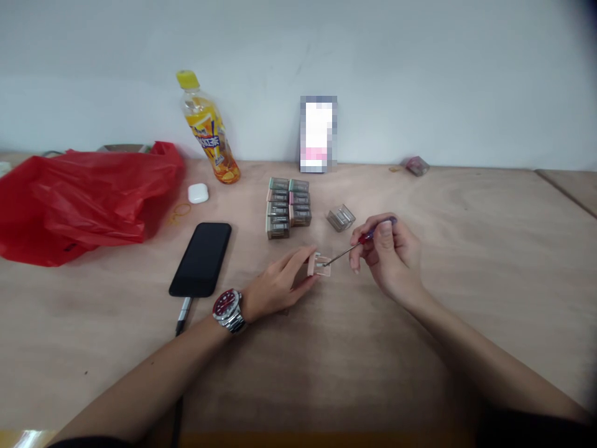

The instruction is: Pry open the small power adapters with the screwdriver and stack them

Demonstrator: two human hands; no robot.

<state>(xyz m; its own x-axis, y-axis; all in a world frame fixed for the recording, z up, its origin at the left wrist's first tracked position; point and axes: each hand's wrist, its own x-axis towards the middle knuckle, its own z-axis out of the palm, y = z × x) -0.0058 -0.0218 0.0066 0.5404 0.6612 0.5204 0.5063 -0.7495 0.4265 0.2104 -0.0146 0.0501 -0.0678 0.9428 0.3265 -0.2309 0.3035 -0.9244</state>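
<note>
Between the thumb and fingers of my left hand (282, 278) is a small pale pink pencil sharpener (321, 264), held just above or on the table; its small inner parts are too fine to make out. My right hand (392, 255) grips the red and purple handle of a screwdriver (342, 254). The thin metal shaft slants down to the left, its tip at the middle of the sharpener. Beyond my hands lies a see-through grey sharpener cover (341, 218). Two rows of boxy sharpeners (278, 208) with grey see-through covers stand left of it.
A black phone (201, 259) with a cable lies left of my left hand. Farther back are a white earbud case (198, 193), a tilted drink bottle (209, 134) and a red plastic bag (88, 199). A blurred-out phone (318, 134) leans on the wall; a pinkish piece (417, 165) lies right.
</note>
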